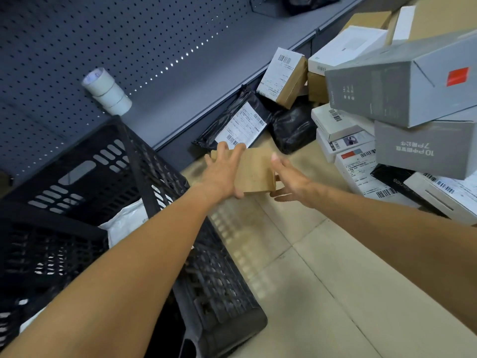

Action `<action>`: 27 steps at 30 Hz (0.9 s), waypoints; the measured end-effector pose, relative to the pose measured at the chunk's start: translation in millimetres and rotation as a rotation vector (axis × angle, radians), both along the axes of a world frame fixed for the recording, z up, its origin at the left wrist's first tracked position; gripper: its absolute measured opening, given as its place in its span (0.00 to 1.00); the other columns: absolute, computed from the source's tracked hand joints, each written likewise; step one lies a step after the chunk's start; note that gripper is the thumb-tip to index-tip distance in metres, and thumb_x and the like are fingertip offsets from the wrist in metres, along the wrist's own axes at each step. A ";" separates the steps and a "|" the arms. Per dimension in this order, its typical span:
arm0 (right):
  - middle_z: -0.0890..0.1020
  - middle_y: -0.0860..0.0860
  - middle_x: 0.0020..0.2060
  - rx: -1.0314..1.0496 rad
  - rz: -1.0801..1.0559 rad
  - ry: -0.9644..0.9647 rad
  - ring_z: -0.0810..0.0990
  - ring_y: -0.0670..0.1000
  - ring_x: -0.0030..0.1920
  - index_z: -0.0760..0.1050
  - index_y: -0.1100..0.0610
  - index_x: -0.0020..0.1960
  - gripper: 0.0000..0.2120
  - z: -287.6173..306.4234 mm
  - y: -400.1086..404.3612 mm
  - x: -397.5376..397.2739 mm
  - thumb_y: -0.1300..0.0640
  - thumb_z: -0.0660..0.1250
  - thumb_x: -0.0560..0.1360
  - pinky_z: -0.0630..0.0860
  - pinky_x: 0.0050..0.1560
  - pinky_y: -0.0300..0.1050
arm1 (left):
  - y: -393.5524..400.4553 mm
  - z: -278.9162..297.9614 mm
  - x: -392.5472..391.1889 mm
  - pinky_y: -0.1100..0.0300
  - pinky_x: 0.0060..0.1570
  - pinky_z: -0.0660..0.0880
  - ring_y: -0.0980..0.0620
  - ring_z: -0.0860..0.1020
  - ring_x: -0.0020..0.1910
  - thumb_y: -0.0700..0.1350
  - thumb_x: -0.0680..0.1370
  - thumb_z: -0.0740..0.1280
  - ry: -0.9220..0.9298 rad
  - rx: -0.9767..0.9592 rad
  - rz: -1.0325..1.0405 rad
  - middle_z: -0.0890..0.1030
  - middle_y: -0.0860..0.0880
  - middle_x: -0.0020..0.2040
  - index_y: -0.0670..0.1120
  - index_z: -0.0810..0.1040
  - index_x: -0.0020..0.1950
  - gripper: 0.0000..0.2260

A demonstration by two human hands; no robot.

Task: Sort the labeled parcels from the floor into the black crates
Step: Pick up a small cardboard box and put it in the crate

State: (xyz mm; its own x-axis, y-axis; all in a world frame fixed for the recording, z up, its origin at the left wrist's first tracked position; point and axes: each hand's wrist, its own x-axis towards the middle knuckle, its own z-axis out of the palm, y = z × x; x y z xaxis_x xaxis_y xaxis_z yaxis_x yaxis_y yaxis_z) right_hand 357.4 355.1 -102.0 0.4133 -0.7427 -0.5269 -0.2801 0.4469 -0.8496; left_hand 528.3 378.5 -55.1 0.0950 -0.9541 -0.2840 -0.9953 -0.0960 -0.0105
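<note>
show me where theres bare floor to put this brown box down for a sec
Bare floor lies below the hands, bordered by the black crate on the left and the white boxes on the right. Above the brown box it is crowded: a black mailer and the grey boxes.

"10 P", "7 P" upside down on grey box [423, 148]
</note>
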 end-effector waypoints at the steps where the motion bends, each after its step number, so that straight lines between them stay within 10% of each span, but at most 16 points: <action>1: 0.70 0.49 0.67 0.007 -0.017 -0.028 0.80 0.58 0.56 0.58 0.37 0.71 0.23 6.9 0.8 -1.5 0.32 0.46 0.79 0.79 0.56 0.50 | 3.0 4.2 -0.6 0.39 0.65 0.70 0.33 0.65 0.64 0.50 0.61 0.84 0.037 -0.034 -0.006 0.55 0.45 0.68 0.58 0.54 0.73 0.50; 4: 0.70 0.45 0.62 -0.013 -0.045 -0.064 0.76 0.56 0.61 0.60 0.33 0.61 0.13 24.4 7.1 -5.6 0.33 0.45 0.80 0.77 0.60 0.53 | 14.7 21.7 -4.4 0.38 0.63 0.70 0.35 0.66 0.63 0.57 0.63 0.81 0.179 -0.087 0.021 0.53 0.47 0.71 0.61 0.57 0.72 0.46; 12: 0.69 0.44 0.63 -0.135 -0.145 -0.154 0.70 0.53 0.64 0.56 0.34 0.71 0.26 72.3 22.3 -5.3 0.28 0.46 0.75 0.71 0.66 0.59 | 24.4 81.5 -13.8 0.53 0.60 0.65 0.47 0.69 0.63 0.60 0.82 0.59 0.734 -0.550 0.455 0.62 0.49 0.66 0.59 0.61 0.72 0.20; 18: 0.74 0.46 0.61 -0.289 -0.168 -0.148 0.72 0.52 0.62 0.61 0.37 0.67 0.27 100.1 39.0 -7.5 0.27 0.46 0.74 0.67 0.67 0.55 | 35.6 109.7 0.7 0.47 0.58 0.74 0.51 0.72 0.45 0.52 0.83 0.59 0.810 -0.661 0.587 0.70 0.41 0.61 0.57 0.60 0.74 0.20; 27: 0.73 0.43 0.66 -0.474 -0.082 -0.196 0.69 0.50 0.68 0.59 0.42 0.74 0.30 137.7 52.5 -7.6 0.43 0.62 0.74 0.64 0.71 0.55 | 73.8 147.5 15.0 0.46 0.54 0.77 0.48 0.77 0.49 0.66 0.73 0.67 1.031 -0.693 0.663 0.78 0.45 0.52 0.59 0.66 0.65 0.25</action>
State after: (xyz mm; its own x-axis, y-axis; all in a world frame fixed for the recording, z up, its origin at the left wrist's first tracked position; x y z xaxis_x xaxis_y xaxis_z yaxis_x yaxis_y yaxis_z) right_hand 349.8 407.6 35.7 0.4014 -0.9149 -0.0433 -0.0753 0.0141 -0.9971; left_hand 543.4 452.2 92.4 0.6160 -0.7877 0.0024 -0.2957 -0.2285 0.9275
